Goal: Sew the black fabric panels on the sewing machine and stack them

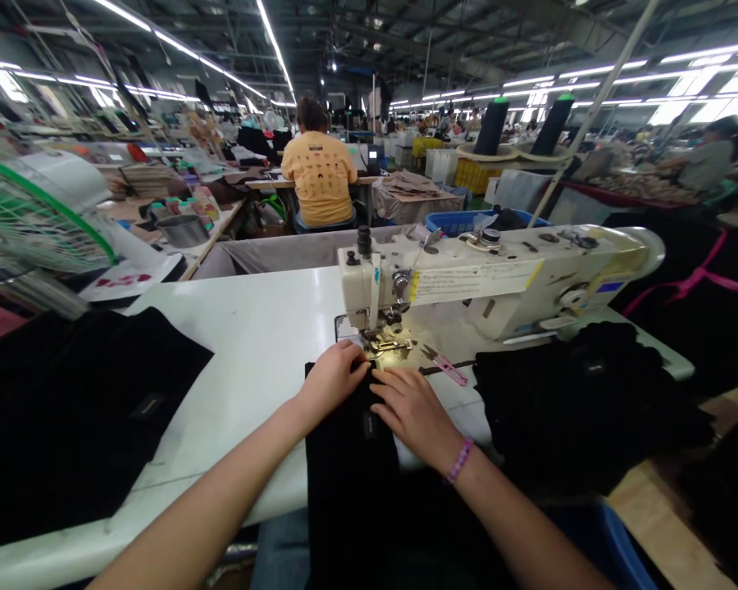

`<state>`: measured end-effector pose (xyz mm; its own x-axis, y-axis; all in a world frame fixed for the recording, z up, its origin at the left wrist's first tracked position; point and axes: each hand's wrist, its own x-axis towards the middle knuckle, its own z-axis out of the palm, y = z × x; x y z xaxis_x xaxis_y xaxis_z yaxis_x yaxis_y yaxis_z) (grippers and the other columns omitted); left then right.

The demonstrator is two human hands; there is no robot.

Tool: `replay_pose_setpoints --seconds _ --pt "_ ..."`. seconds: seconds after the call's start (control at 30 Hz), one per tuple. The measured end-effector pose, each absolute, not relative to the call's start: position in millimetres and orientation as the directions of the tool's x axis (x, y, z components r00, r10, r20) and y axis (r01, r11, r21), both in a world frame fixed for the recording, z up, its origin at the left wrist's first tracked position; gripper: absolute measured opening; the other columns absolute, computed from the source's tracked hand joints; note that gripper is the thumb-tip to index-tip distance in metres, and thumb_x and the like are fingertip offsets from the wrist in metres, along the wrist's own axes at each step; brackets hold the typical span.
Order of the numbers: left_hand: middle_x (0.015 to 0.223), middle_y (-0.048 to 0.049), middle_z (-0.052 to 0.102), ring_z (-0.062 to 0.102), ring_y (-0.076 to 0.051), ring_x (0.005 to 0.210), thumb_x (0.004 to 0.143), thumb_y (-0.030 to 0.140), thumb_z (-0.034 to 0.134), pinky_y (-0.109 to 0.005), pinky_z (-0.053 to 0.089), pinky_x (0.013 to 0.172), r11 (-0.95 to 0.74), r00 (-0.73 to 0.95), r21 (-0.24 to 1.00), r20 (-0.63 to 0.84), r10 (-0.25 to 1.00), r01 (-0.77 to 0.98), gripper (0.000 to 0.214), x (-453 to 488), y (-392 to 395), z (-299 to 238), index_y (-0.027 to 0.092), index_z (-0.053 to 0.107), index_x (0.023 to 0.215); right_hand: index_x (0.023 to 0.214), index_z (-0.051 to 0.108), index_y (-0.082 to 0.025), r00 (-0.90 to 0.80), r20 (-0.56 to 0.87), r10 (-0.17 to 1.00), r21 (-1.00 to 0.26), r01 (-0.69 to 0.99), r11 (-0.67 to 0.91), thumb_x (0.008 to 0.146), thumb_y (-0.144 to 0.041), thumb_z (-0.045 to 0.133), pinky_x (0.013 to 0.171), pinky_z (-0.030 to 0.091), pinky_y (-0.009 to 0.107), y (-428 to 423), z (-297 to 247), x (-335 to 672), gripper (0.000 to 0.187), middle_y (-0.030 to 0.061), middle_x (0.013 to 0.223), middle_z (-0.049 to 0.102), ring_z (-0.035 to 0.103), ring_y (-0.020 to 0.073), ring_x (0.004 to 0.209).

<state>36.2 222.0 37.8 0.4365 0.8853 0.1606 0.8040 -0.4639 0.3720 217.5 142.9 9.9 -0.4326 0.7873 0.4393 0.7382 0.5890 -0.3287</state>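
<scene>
A piece of black fabric (pixel 344 459) with a small dark label (pixel 370 424) runs from my lap up to the presser foot of a sewing machine (pixel 378 287). My left hand (pixel 334 377) pinches the fabric's top edge just left of the lit needle area. Lying on the cloth to the right, my right hand (pixel 416 410) has its fingers stretched and slightly apart, their tips close to the left hand's. Pink-handled thread snips (pixel 446 365) rest on the machine bed beyond the right hand. The very edge under the left fingertips is hidden.
Black garments (pixel 67 418) lie on the left of the white table (pixel 258 328), and another black pile (pixel 578 401) sits on the right. A green-rimmed fan (pixel 43 213) stands at the left. Behind the machine are a blue basket (pixel 461 223) and a seated co-worker (pixel 320 176).
</scene>
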Motion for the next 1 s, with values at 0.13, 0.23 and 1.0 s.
replay_pose_setpoints --seconds 0.13,0.23,1.0 --pt "0.082 -0.0059 0.063 0.062 -0.019 0.076 0.087 0.016 0.057 -0.029 0.047 0.07 -0.457 0.434 0.348 0.147 0.889 0.819 0.014 38.2 227.9 39.5 0.019 0.062 0.074 0.119 0.066 -0.02 -0.428 0.387 0.817 -0.341 0.757 0.558 0.097 -0.026 0.062 0.111 0.039 0.053 144.9 12.8 216.5 0.023 0.009 0.138 0.062 0.053 0.0275 0.131" --pt "0.081 -0.0066 0.064 0.061 -0.02 0.076 0.086 0.015 0.056 -0.03 0.047 0.07 -0.44 0.417 0.335 0.143 0.898 0.833 0.012 40.3 237.4 38.2 0.018 0.061 0.076 0.119 0.066 -0.02 -0.424 0.371 0.826 -0.333 0.77 0.545 0.098 -0.027 0.062 0.112 0.038 0.055 150.5 14.2 214.0 0.023 0.0089 0.138 0.063 0.053 0.0275 0.13" --pt "0.082 -0.0072 0.072 0.066 -0.021 0.079 0.086 0.03 0.054 -0.029 0.044 0.069 -0.287 0.302 0.317 0.005 0.953 0.904 0.018 34.6 257.6 46.8 0.02 0.066 0.076 0.119 0.066 -0.017 -0.414 0.425 0.805 -0.312 0.767 0.56 0.096 -0.024 0.063 0.112 0.039 0.053 167.5 12.7 212.0 0.024 0.0086 0.136 0.063 0.053 0.0276 0.127"
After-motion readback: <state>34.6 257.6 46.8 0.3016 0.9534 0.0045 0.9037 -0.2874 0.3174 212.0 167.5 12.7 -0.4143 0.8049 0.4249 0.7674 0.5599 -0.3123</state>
